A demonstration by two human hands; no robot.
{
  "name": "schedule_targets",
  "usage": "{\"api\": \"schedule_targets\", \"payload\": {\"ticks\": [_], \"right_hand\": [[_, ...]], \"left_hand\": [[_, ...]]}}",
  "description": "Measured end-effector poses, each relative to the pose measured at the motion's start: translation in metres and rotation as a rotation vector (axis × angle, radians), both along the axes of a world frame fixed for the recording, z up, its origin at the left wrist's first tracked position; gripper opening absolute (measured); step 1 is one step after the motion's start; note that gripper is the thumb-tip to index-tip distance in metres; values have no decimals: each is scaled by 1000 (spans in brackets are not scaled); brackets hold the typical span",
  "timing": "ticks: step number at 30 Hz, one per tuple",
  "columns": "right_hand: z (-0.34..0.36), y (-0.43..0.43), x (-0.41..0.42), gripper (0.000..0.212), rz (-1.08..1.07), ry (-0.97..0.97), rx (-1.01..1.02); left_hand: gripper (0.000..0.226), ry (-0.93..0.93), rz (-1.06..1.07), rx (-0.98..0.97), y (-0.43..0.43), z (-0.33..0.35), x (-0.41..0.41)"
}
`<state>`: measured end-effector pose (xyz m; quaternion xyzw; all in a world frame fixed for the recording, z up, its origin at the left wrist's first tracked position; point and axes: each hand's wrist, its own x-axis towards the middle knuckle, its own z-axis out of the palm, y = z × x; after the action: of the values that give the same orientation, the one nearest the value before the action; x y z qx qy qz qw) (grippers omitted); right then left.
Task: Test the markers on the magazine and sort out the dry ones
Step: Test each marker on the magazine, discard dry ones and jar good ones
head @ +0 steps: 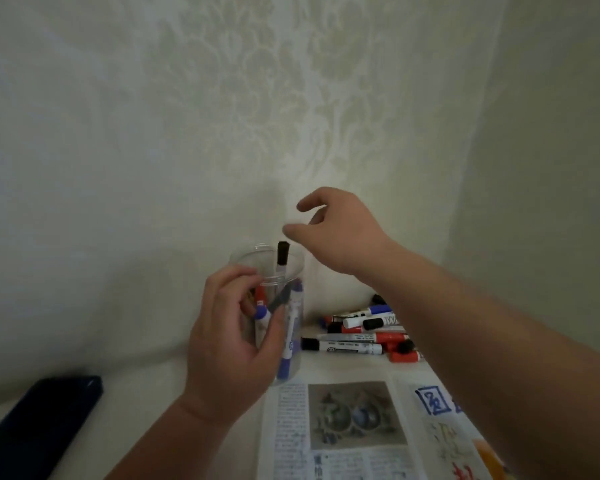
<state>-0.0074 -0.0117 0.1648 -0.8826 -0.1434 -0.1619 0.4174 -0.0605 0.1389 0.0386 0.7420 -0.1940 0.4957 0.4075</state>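
Note:
My left hand (234,341) grips a clear plastic cup (291,268) lifted off the table. Several markers with blue, red and black caps stand inside it. One black-capped marker (282,255) sticks up above the rim. My right hand (340,230) hovers just above and right of that marker, fingers spread and holding nothing. A pile of markers (364,332) lies on the table to the right of the cup. The open magazine (357,431) lies at the near right, with blue scribbles (432,400) on its page.
A dark flat case (39,424) lies at the near left on the white tablecloth (136,375). A pale patterned wall (257,116) rises directly behind the table. My right forearm crosses over the magazine's right side.

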Motion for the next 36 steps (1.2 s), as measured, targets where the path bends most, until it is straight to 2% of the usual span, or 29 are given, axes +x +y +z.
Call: {"api": "schedule_targets", "payload": {"ticks": [2,6,9,12,16,19,23,26,30,33,36], "right_hand": [[-3,-5,0,24,9,-36,73],[-12,-23,-9,6,8,-119,49],[-25,-70,-20,3,-87,-155,23],[-47,-137,-29,4,-212,-13,-141],[-83,-206,-35,14,-348,178,-327],[-107,-228,-38,10,-359,205,-369],[-131,-235,-37,18,-275,257,-463],[-134,-235,-37,25,-204,257,-581],[-134,-236,-34,26,-193,272,-606],[-127,-245,-32,21,-260,262,-556],[-125,-257,-33,23,-324,299,-610]], "left_hand": [[35,-21,-36,-5,-1,0,-2],[28,-66,-136,85,-4,-8,-7],[14,45,-245,242,-9,-16,-11],[1,208,-252,449,-17,-20,-11],[15,429,-268,660,-48,-11,-5],[11,562,-270,659,-86,-7,8],[10,636,-225,633,-136,-17,28],[3,635,-181,663,-153,-31,35],[17,604,-167,725,-153,-48,38],[18,599,-188,716,-151,-51,37],[14,587,-226,697,-151,-50,36]]}}
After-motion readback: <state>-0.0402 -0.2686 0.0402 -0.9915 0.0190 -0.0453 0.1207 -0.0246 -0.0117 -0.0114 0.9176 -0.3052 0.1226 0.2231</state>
